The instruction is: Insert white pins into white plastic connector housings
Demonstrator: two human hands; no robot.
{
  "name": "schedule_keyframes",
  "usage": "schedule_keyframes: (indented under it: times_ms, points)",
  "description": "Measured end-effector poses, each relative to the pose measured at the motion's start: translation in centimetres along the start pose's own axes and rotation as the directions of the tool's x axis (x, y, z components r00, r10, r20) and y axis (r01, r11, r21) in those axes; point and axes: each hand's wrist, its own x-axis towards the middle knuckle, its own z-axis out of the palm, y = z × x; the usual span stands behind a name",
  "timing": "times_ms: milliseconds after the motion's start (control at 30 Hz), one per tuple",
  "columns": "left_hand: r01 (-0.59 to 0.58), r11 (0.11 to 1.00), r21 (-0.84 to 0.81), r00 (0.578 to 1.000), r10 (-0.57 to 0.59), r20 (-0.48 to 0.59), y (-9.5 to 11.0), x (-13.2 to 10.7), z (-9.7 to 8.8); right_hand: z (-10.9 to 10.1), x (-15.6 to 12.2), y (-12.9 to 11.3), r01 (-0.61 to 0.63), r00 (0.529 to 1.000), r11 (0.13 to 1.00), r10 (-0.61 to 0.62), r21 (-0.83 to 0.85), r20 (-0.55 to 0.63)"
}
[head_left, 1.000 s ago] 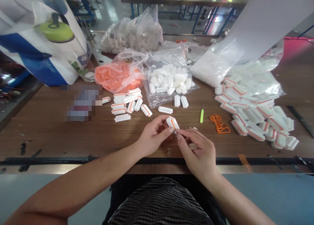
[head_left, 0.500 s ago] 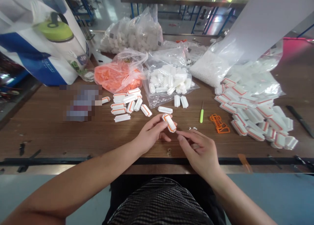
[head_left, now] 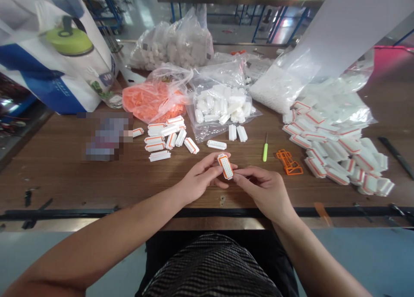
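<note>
Both hands meet over the wooden table. My left hand (head_left: 202,175) pinches a white rectangular plastic connector block with an orange frame (head_left: 225,166) from its left side. The fingertips of my right hand (head_left: 261,187) press against the block's right side. Its face shows rows of small holes. Several similar blocks (head_left: 168,138) lie to the left of the hands, and a single one (head_left: 216,145) lies just above them. A green-handled pick (head_left: 265,152) and orange plastic frames (head_left: 289,163) sit to the right.
A large pile of white-and-orange blocks (head_left: 333,152) covers the table's right side. Plastic bags of white parts (head_left: 223,105) and orange frames (head_left: 150,100) stand behind. A blurred patch (head_left: 108,137) hides something at left. A black strip (head_left: 161,212) runs along the front edge.
The block has turned from a slant to nearly upright, with its holed face toward me. My right fingers have closed in on its side, and the hands are closer together.
</note>
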Motion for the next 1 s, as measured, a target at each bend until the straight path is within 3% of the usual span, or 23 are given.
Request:
schedule_keyframes:
  times_ms: [500, 733, 900, 1000]
  points:
    - [-0.052, 0.991, 0.122, 0.996, 0.044, 0.072, -0.2, -0.2, -0.2, -1.7, 0.7, -1.1, -0.036, 0.981, 0.997, 0.048, -0.064, 0.190]
    - [-0.130, 0.930, 0.344, 0.985, 0.082, 0.153, 0.2, -0.6, -0.2, -1.2, 0.3, -1.5, 0.048, 0.990, 0.972, -0.015, -0.231, 0.143]
    - [-0.143, 0.899, 0.413, 0.977, 0.060, 0.207, 0.3, -0.8, -0.3, -1.1, 0.3, -1.7, 0.086, 0.992, 0.979, -0.067, -0.184, 0.108]
    - [-0.178, 0.844, 0.506, 0.971, 0.068, 0.229, 0.4, -0.8, -0.3, -1.4, 0.4, -1.8, 0.068, 0.987, 0.988, -0.047, -0.138, 0.154]
